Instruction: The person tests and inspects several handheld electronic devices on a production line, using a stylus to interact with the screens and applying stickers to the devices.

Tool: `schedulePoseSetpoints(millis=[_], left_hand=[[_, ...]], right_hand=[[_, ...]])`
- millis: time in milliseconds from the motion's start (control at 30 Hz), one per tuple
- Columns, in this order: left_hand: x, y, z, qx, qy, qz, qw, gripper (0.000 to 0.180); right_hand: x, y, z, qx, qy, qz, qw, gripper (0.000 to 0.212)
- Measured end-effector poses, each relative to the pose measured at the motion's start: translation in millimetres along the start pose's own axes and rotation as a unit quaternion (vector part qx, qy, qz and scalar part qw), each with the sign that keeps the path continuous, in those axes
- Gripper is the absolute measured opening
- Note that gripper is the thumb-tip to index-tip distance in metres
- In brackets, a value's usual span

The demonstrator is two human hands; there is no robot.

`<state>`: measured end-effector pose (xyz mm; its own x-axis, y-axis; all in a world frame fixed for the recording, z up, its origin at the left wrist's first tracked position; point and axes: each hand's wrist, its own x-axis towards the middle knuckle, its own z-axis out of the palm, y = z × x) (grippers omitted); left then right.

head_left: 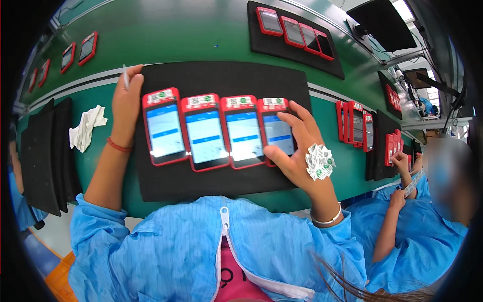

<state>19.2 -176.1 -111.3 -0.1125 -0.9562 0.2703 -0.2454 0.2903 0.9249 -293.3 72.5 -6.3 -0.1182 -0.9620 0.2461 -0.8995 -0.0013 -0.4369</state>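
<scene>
Four-in-a-row red-cased handheld devices lie on a black mat (pixel 216 189): the leftmost device (pixel 165 128), a second device (pixel 207 133), a third device (pixel 243 132) and the rightmost device (pixel 278 132). Their screens are lit white and blue, and stickers cover their top ends. My right hand (pixel 304 151) spans the rightmost device, thumb at its left edge and fingers by its upper right, partly covering it. A cluster of small printed labels (pixel 319 162) sticks to that hand's back. At the mat's upper left corner, my left hand (pixel 128 98) pinches a thin whitish stick (pixel 125 77).
A crumpled white cloth (pixel 87 128) and stacked black pads (pixel 48 151) lie left. More red devices rest on a far black mat (pixel 261 45), at far left, and in a pile (pixel 356 125) at right. A co-worker in blue (pixel 402 236) handles devices at right.
</scene>
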Motion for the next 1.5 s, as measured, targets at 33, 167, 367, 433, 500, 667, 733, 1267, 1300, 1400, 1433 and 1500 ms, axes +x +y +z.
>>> schedulePoseSetpoints(millis=[33, 167, 367, 433, 500, 667, 733, 1267, 1300, 1400, 1433, 1500], left_hand=[[-11, 10, 12, 0.004, 0.006, -0.012, 1.000, 0.036], [-32, 31, 38, -0.026, -0.028, -0.047, 0.998, 0.038], [-62, 102, -2, 0.112, -0.148, 0.039, 0.982, 0.065], [-78, 111, -14, 0.119, -0.200, 0.077, 0.969, 0.079], [-86, 119, -19, 0.169, -0.300, 0.086, 0.935, 0.115], [-98, 139, -12, 0.268, -0.349, 0.147, 0.886, 0.135], [-106, 142, -6, 0.305, -0.340, 0.119, 0.881, 0.136], [-94, 141, 31, 0.306, -0.288, 0.106, 0.901, 0.127], [-93, 141, 30, 0.306, -0.288, 0.105, 0.902, 0.127], [-90, 143, 27, 0.335, -0.275, 0.150, 0.889, 0.128], [-90, 146, 26, 0.318, -0.281, 0.144, 0.894, 0.127], [-88, 149, 19, 0.319, -0.278, 0.132, 0.896, 0.127]], right_hand=[[-4, 6, -1, -0.015, 0.002, -0.011, 1.000, 0.070], [-25, 34, -2, -0.014, 0.020, 0.037, 0.999, 0.079], [-28, 37, -16, -0.031, -0.056, -0.049, 0.997, 0.106], [-22, 39, -12, -0.033, -0.086, -0.090, 0.992, 0.116], [-18, 39, -6, -0.033, -0.071, -0.090, 0.993, 0.116], [-24, 27, -2, -0.027, -0.040, -0.062, 0.997, 0.117], [-26, 24, 2, -0.034, -0.039, -0.057, 0.997, 0.117], [-9, 50, -4, 0.030, -0.019, -0.064, 0.997, 0.127], [-6, 52, -4, 0.027, -0.018, -0.068, 0.997, 0.127], [1, 51, -4, 0.046, -0.023, -0.074, 0.996, 0.124], [2, 51, -5, 0.055, -0.032, -0.067, 0.996, 0.122], [0, 56, -3, 0.092, -0.019, -0.069, 0.993, 0.114]])
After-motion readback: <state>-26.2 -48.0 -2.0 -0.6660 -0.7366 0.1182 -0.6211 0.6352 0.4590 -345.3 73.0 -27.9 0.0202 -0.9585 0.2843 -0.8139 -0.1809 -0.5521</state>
